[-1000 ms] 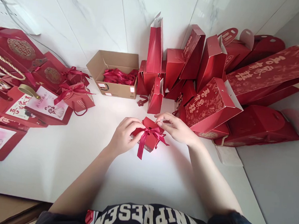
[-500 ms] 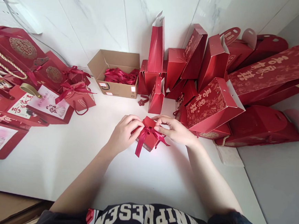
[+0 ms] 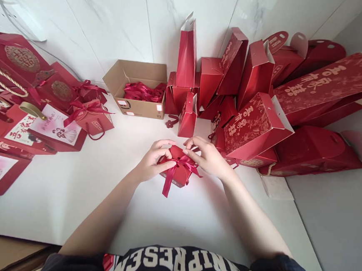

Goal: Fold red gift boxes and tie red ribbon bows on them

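A small red gift box sits on the white table in front of me, with a dark red ribbon tied in a bow on its top. At the box's left, my left hand is closed on the ribbon, its thumb lying near the knot. My right hand pinches the ribbon's loop on the right side, fingers curled over the box's top. One ribbon tail hangs down the front of the box and another points right. The fingers partly cover the bow.
Behind stands a cardboard box of red ribbons, beside a small upright red box. Many red gift boxes crowd the right. Decorated boxes, including a ribboned small one, fill the left. A tiled wall closes the back.
My left thumb has moved right, across to the knot. Both hands and the box sit slightly lower in view, and the whole scene has shifted a little to the left.
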